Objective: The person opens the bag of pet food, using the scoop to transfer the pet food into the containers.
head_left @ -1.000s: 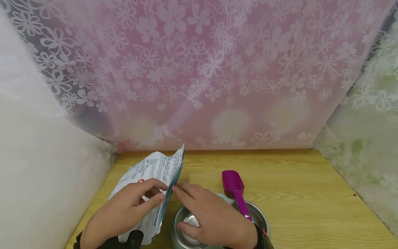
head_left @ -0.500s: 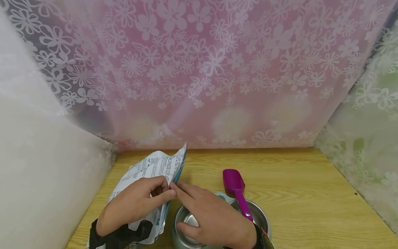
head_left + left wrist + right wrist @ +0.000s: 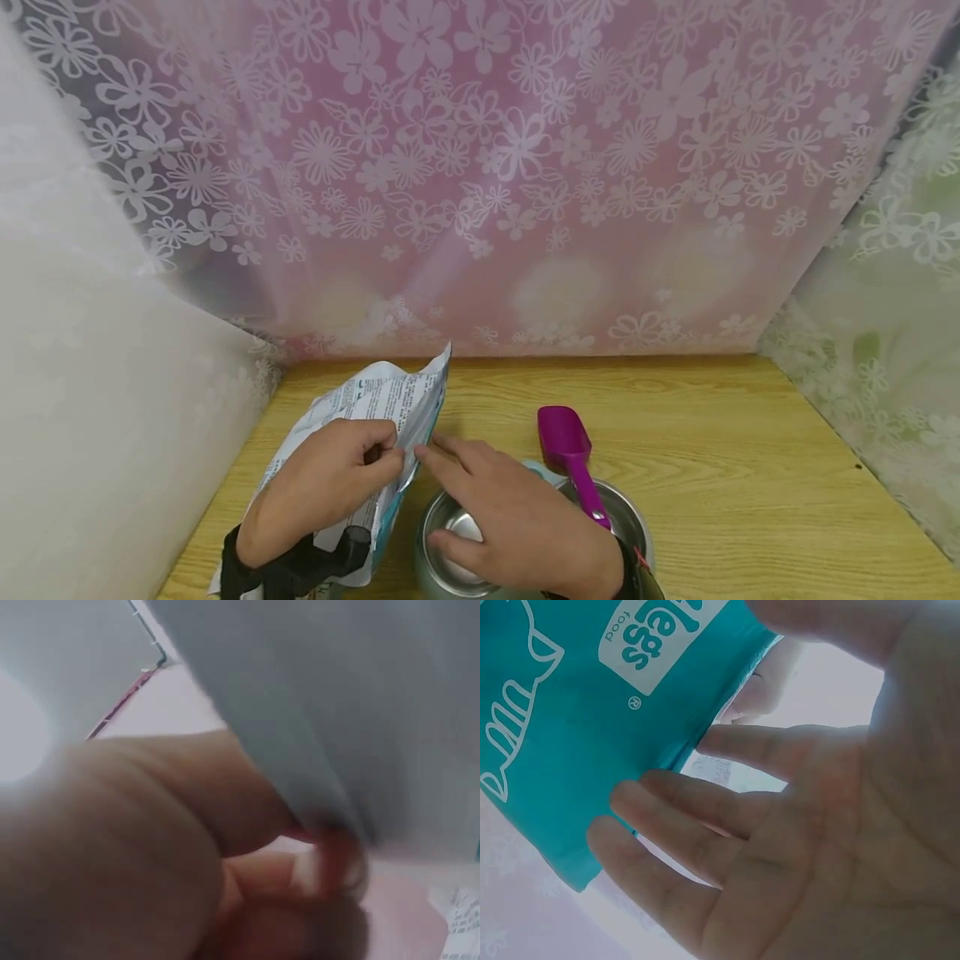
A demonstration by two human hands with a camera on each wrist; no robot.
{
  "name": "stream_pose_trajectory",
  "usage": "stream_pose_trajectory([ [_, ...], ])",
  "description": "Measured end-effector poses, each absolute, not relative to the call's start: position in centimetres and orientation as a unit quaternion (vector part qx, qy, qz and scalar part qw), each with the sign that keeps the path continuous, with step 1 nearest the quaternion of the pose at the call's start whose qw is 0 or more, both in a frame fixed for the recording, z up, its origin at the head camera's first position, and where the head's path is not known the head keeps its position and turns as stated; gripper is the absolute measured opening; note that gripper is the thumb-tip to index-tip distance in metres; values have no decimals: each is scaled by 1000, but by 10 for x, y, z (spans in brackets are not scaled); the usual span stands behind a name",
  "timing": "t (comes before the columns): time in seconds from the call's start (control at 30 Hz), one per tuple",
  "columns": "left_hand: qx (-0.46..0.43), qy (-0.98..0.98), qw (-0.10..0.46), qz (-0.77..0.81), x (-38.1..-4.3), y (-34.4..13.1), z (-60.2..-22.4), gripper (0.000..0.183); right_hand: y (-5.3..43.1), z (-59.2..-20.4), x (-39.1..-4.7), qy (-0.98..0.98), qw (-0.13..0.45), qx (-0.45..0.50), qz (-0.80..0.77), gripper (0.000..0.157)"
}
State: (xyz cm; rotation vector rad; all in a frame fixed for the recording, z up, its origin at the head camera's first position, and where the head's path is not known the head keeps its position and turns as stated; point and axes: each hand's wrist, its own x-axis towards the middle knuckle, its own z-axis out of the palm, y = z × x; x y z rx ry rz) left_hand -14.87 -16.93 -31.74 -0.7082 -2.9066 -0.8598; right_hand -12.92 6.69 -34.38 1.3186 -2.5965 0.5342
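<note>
A pet-food-style pouch point(image 3: 375, 400) stands tilted at the left of the table, its back white with small print. Its teal front point(image 3: 577, 727), lettered "legs food", shows in the right wrist view. My left hand point(image 3: 330, 475) pinches the pouch near its upper edge between thumb and curled fingers, blurred in the left wrist view. Spread and nearly straight, the fingers of my right hand point(image 3: 517, 517) touch the teal side close to that edge. Beneath the right hand is a pale green double bowl point(image 3: 423, 542) with steel insides, partly hidden.
A magenta scoop point(image 3: 564, 437) lies with its handle over the right steel bowl point(image 3: 637, 529). The wooden table point(image 3: 720, 467) ends at a pink flowered curtain point(image 3: 525, 250) behind, with a white sheet point(image 3: 97, 400) at the left and a green-white one point(image 3: 885, 358) at the right.
My left hand first moved right towards the pouch's edge, its fingers closing into a pinch, then drew slightly back left. The pouch's edge has tilted and creased; the right hand has barely moved.
</note>
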Motion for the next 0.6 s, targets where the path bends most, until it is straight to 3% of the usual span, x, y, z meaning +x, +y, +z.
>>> stream_pose_trajectory([
  [0.27, -244, -929, 73, -268, -144, -164, -316, 35, 59, -344, -135, -847, 197, 467, 163, 39],
  [0.4, -255, -929, 89, -253, -140, -164, -313, 34, 53, -346, -139, -826, 192, 505, 157, 25],
  [0.6, -173, -933, 206, -237, -122, -175, -300, 36, 51, -350, -140, -841, 149, 502, 133, 18],
])
